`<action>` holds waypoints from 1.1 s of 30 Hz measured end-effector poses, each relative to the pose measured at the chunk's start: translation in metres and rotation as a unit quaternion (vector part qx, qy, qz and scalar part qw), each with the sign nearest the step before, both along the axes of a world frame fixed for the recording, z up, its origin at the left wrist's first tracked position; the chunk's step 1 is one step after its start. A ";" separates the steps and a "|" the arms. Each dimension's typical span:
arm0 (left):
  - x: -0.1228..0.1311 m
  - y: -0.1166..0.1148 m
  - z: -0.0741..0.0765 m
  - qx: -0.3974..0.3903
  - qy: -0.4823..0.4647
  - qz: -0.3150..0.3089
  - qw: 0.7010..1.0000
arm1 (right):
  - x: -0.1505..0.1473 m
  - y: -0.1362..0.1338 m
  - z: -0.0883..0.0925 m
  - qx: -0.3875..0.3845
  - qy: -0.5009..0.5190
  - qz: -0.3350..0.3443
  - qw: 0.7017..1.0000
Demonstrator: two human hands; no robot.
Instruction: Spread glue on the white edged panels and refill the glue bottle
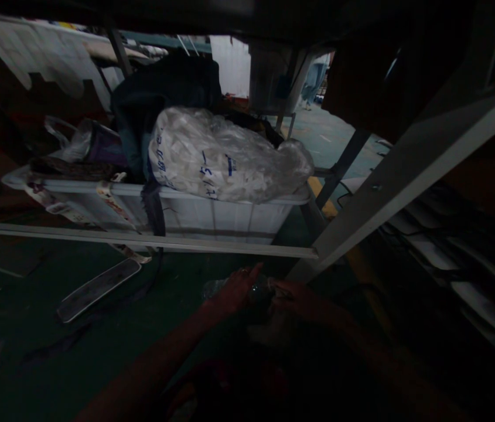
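Observation:
Low in the dim middle of the head view is a clear plastic bottle, lying roughly sideways. My left hand is wrapped around its body, and the bottle's base shows past the wrist on the left. At the neck end, my right hand has its fingers pinched together. Whether a cap sits between those fingers is too dark to make out. Both hands are just below a metal crossbar of a frame.
Behind the bar stands a white plastic tub heaped with a filled clear bag and dark cloth. A slanted metal leg rises at right. Flat stacked pieces lie beyond it. A long narrow panel rests on the green floor.

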State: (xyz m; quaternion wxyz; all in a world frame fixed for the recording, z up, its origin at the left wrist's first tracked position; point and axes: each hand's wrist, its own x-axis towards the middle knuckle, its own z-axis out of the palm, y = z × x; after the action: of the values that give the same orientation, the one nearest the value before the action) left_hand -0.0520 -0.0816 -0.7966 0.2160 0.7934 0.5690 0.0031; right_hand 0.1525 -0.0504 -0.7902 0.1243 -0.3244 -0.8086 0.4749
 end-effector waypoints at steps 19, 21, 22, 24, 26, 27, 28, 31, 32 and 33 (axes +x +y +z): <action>-0.003 -0.022 -0.038 0.024 -0.107 0.032 0.993 | -0.005 -0.014 -0.002 0.156 0.029 -0.063 0.985; -0.003 -0.022 -0.035 0.024 -0.093 0.026 0.995 | -0.007 -0.018 -0.011 0.157 0.031 -0.070 0.985; -0.003 -0.022 -0.033 0.024 -0.081 0.022 0.996 | -0.008 -0.020 -0.016 0.154 0.032 -0.073 0.985; -0.005 -0.022 -0.028 0.018 -0.058 0.013 0.998 | -0.009 -0.023 -0.025 0.148 0.033 -0.075 0.986; -0.008 -0.021 -0.022 0.009 -0.031 0.011 0.999 | -0.008 -0.025 -0.032 0.141 0.036 -0.065 0.987; -0.009 -0.021 -0.019 0.005 -0.013 0.011 1.000 | -0.008 -0.025 -0.034 0.136 0.038 -0.055 0.989; -0.010 -0.021 -0.017 0.002 0.004 0.011 1.000 | -0.008 -0.024 -0.036 0.129 0.041 -0.043 0.990; -0.012 -0.019 -0.013 -0.005 0.051 0.004 0.999 | -0.009 -0.022 -0.041 0.105 0.043 -0.015 0.993; -0.012 -0.018 -0.011 -0.006 0.056 0.001 0.998 | -0.009 -0.022 -0.043 0.098 0.041 -0.010 0.994; -0.012 -0.017 -0.009 -0.006 0.059 -0.001 0.998 | -0.010 -0.021 -0.046 0.093 0.038 -0.008 0.995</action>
State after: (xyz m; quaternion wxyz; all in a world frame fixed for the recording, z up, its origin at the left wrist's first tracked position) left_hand -0.0645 -0.0984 -0.8058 0.1866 0.7914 0.5802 -0.0474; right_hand 0.1425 -0.0716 -0.8359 0.1881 -0.2998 -0.8415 0.4082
